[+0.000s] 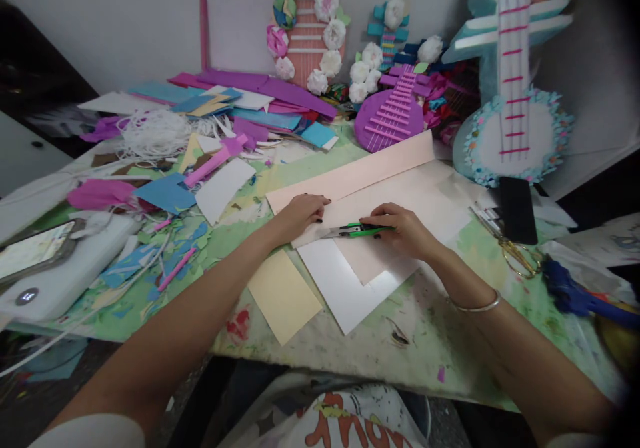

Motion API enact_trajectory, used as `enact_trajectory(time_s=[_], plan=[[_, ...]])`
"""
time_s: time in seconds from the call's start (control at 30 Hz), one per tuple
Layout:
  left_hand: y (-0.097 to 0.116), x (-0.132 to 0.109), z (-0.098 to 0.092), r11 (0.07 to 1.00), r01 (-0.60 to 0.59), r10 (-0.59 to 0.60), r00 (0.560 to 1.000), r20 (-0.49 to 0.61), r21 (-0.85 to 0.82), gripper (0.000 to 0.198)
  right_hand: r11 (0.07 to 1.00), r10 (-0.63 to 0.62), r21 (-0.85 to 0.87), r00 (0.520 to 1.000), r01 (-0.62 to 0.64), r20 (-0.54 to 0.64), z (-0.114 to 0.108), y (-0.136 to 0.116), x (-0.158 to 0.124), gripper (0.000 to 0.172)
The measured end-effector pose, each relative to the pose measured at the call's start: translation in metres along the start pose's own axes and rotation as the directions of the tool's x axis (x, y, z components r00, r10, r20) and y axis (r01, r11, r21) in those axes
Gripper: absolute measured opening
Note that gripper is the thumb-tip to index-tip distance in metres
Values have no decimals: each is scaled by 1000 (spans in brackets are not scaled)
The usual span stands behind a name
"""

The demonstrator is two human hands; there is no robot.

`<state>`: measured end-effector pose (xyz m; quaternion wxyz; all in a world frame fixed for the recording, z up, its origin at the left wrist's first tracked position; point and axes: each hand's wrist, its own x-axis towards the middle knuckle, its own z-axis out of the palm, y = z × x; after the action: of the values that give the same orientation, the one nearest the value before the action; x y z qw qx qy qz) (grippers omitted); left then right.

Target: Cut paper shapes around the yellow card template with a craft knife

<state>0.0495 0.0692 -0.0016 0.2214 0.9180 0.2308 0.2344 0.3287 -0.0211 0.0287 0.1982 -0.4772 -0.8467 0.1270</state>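
Note:
My right hand grips a green utility knife, its blade pointing left across the peach paper. My left hand presses down on the same paper just left of the blade, fingers stretched toward the right. One long edge of the peach paper is folded up into a raised strip. Under it lies a white sheet, partly covered. A pale yellow sheet sits near the table's front edge, below my left forearm.
Gold-handled scissors, a black phone and a blue glue gun lie at the right. Paper scraps, white cord and a power bank crowd the left. Decorated paper instruments, including a purple one, stand along the wall.

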Motion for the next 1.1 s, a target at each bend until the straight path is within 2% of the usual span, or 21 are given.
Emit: enact_trajectory(time_s=[0.37,0.53,0.67,0.9,1.1], plan=[[-2,0,5,1000,16,-16,999,-39,-7,22,998,-67,4,997,67,41,5,-7,15,54],[1,-4,10,999,35,-35,997,-71,-4,17,995,-97,24,994,96,43,4,-2,13,62],[9,-8,16,998,61,-59,992,-111,13,30,993,-109,52,993,107,35,5,1,10,59],[15,-14,19,998,59,-55,991,-121,31,31,988,-152,40,988,151,38,3,3,4,57],[14,-13,18,999,41,-37,994,-107,33,31,991,-130,8,991,130,36,1,8,1,53]])
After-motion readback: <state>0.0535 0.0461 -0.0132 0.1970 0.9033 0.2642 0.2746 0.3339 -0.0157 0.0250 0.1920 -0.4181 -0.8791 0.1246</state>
